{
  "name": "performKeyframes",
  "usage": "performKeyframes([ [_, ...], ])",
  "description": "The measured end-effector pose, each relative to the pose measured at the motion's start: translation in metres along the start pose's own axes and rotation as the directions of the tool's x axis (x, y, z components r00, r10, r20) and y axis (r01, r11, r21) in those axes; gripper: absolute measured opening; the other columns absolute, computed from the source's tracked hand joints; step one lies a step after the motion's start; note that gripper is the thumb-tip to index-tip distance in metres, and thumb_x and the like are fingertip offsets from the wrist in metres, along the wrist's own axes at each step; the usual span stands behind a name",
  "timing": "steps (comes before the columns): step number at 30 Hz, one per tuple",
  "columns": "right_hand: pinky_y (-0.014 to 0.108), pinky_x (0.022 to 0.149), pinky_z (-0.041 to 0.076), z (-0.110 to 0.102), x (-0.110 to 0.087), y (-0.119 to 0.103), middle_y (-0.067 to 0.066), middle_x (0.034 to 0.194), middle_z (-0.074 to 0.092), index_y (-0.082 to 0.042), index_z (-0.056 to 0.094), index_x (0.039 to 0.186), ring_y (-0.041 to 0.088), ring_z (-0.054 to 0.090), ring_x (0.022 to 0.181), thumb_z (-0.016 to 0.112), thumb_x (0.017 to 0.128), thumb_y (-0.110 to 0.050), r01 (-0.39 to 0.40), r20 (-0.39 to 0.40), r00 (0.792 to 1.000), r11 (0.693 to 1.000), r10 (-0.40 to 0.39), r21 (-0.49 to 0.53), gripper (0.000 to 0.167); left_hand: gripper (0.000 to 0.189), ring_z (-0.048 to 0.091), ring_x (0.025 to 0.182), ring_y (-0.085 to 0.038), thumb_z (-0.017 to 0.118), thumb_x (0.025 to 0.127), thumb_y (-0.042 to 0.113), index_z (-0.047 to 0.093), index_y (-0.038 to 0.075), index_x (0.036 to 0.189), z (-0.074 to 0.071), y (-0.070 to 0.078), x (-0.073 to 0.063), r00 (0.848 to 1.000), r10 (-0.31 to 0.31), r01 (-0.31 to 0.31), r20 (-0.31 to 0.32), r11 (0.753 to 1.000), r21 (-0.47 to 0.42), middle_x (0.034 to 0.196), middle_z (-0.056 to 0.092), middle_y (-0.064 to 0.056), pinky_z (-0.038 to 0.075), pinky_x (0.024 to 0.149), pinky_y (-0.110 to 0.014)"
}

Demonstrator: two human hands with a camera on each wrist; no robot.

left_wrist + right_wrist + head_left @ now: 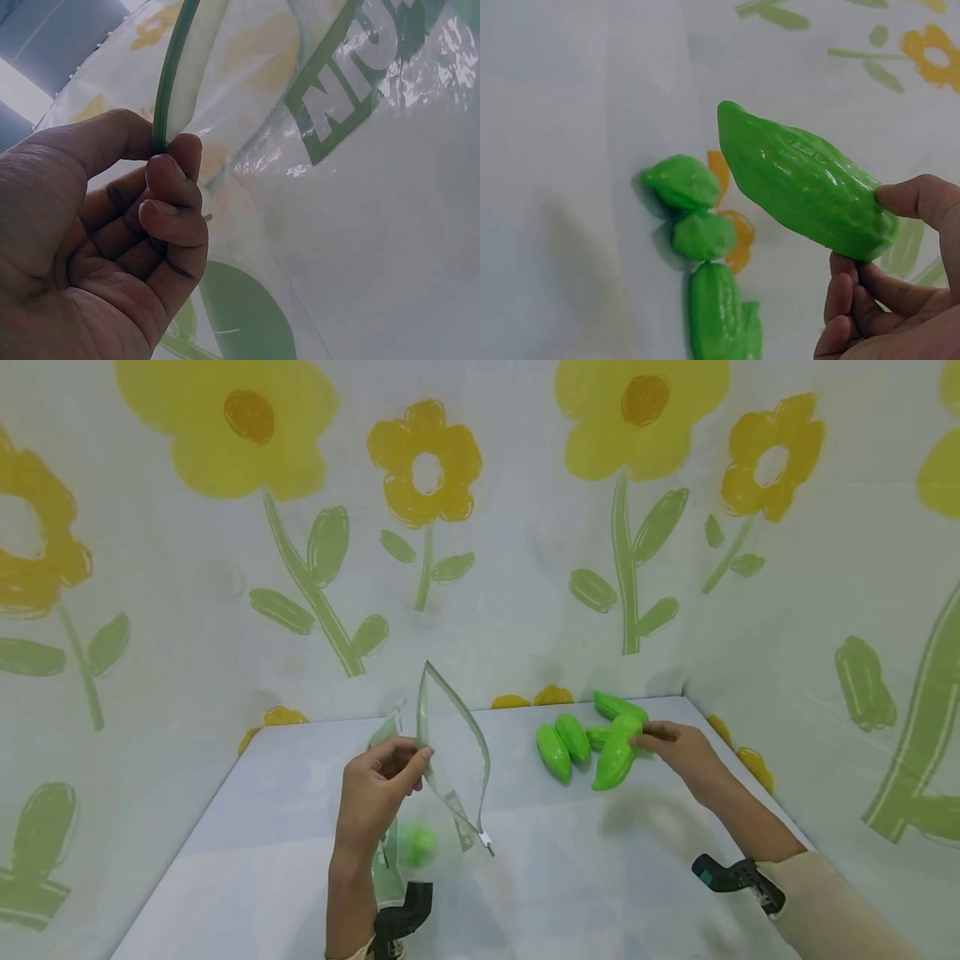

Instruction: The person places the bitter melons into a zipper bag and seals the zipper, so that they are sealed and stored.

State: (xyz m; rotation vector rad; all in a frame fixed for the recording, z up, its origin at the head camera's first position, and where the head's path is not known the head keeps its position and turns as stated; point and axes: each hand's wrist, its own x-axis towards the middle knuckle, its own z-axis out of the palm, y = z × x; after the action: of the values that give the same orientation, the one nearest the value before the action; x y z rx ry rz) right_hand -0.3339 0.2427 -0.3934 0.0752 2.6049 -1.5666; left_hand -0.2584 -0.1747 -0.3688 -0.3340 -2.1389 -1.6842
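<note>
In the head view my left hand [378, 789] pinches the rim of a clear zip bag [466, 714], whose mouth gapes toward the right. The left wrist view shows thumb and fingers on the bag's green zip strip [171, 75], beside a green printed label [337, 105]. A blurred bright green thing [417, 846] shows through the bag low down. My right hand [686, 758] grips one end of a glossy green toy bitter melon [617, 756], its pointed end facing away from the palm in the right wrist view. Below it there, several similar melons [714, 300] lie on the table.
The other toy bitter melons [553, 753] lie grouped toward the back right of the white table [540, 893]. A cloth wall [510, 610] printed with yellow flowers rises behind the table and along both sides. A zip slider [486, 839] hangs at the bag's lower right corner.
</note>
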Motion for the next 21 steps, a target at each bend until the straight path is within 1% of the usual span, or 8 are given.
performKeyframes([
  [3, 0.062, 0.112, 0.026, 0.000, -0.002, -0.007, 0.025, 0.152, 0.039, 0.004, 0.040, 0.149, 0.045, 0.031, 0.141, 0.066, 0.095, -0.049, 0.025, -0.003, 1.000, 1.000, -0.025, -0.006, 0.080, 0.006, 0.059, 0.064, -0.030, 0.075, 0.093, 0.018, 0.074, 0.012, 0.094, 0.000, -0.001, 0.000, 1.000, 0.002, -0.002, -0.001, 1.000, 0.002, 0.070, 0.062, -0.005, 0.045, 0.056, -0.029],
  [8, 0.061, 0.112, 0.028, 0.000, -0.006, -0.020, 0.024, 0.150, 0.041, 0.004, 0.042, 0.148, 0.043, 0.034, 0.139, 0.068, 0.095, -0.044, 0.078, -0.009, 0.997, 0.997, -0.078, 0.013, 0.076, 0.007, 0.059, 0.064, -0.032, 0.075, 0.092, 0.018, 0.074, 0.012, 0.094, -0.001, -0.001, 0.000, 1.000, 0.007, -0.007, -0.002, 1.000, 0.003, 0.069, 0.062, -0.005, 0.045, 0.055, -0.028],
  [12, 0.060, 0.111, 0.028, 0.003, -0.010, -0.028, 0.024, 0.148, 0.044, 0.004, 0.044, 0.147, 0.041, 0.037, 0.138, 0.069, 0.095, -0.042, 0.106, -0.013, 0.994, 0.994, -0.106, 0.025, 0.074, 0.008, 0.059, 0.064, -0.030, 0.075, 0.092, 0.019, 0.074, 0.011, 0.094, 0.000, -0.002, 0.000, 1.000, 0.012, -0.012, -0.005, 1.000, 0.000, 0.070, 0.063, -0.006, 0.046, 0.055, -0.028],
  [17, 0.060, 0.111, 0.029, 0.007, -0.014, -0.033, 0.023, 0.147, 0.046, 0.003, 0.045, 0.147, 0.040, 0.039, 0.137, 0.070, 0.095, -0.042, 0.106, -0.021, 0.994, 0.994, -0.105, 0.030, 0.073, 0.011, 0.060, 0.063, -0.021, 0.075, 0.093, 0.017, 0.074, 0.007, 0.096, 0.004, -0.011, 0.004, 1.000, -0.006, 0.006, 0.007, 1.000, -0.010, 0.073, 0.065, -0.008, 0.049, 0.059, -0.027],
  [21, 0.061, 0.111, 0.030, 0.010, -0.017, -0.037, 0.023, 0.147, 0.046, 0.003, 0.044, 0.147, 0.040, 0.040, 0.136, 0.069, 0.095, -0.042, 0.095, -0.015, 0.995, 0.995, -0.094, 0.029, 0.074, 0.012, 0.060, 0.063, -0.019, 0.075, 0.092, 0.015, 0.074, 0.005, 0.100, 0.010, -0.018, 0.007, 0.999, -0.021, 0.022, 0.032, 1.000, -0.018, 0.075, 0.067, -0.011, 0.049, 0.060, -0.027],
])
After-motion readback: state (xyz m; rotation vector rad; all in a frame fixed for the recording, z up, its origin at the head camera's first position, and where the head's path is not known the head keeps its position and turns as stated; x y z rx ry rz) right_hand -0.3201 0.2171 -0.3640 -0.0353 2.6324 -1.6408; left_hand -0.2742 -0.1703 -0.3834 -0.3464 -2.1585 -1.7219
